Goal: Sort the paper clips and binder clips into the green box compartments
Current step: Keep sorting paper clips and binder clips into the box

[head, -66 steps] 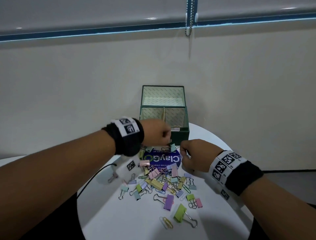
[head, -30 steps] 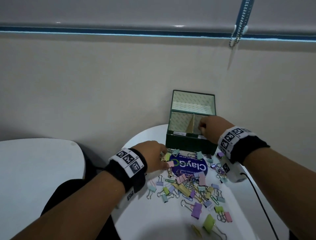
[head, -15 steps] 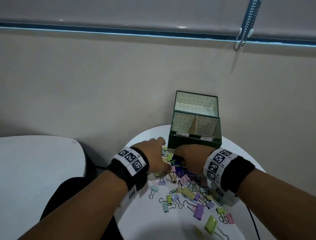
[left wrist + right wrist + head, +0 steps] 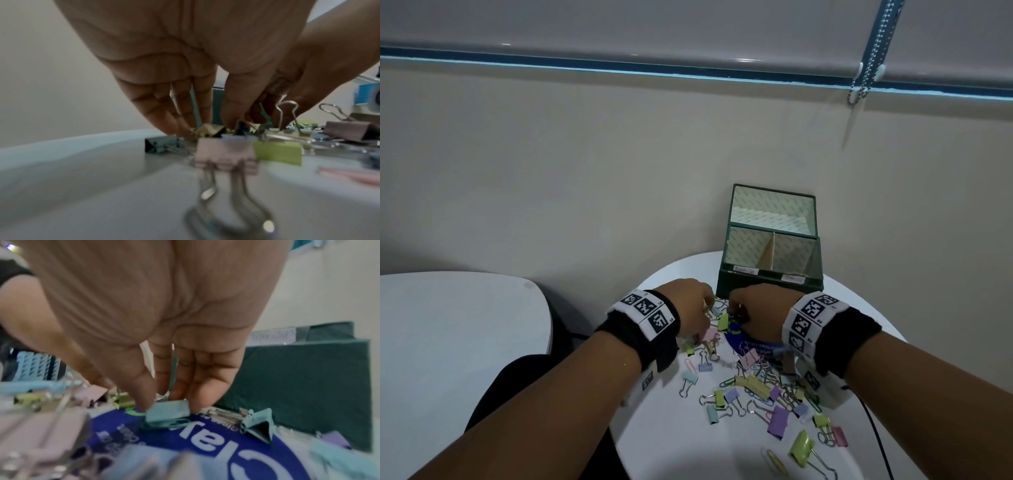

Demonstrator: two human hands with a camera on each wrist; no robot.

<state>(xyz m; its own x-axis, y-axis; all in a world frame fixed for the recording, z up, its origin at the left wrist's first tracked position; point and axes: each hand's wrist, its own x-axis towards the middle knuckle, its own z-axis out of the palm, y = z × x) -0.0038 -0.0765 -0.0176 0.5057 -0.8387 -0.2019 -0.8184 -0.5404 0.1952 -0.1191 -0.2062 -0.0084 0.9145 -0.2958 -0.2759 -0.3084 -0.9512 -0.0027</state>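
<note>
White round table (image 4: 671,455) carries the clips (image 4: 756,387). Right hand (image 4: 164,337) pinches a teal binder clip (image 4: 167,409) just before the green box (image 4: 768,286). Left hand (image 4: 185,65) fingertips reach into clips beside it; grasp cannot be determined.

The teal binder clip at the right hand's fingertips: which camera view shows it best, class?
The right wrist view: the teal binder clip sits large between the right hand's fingertips. The head view hides it behind that hand; the left wrist view doesn't show it.

The box (image 4: 768,286) stands at the desk's (image 4: 722,452) far edge, near the wall (image 4: 585,171). The clips (image 4: 760,387) lie scattered near of it, some on a sheet (image 4: 753,344). Both hands (image 4: 690,305) (image 4: 760,308) reach down side by side just near of the box.
</note>
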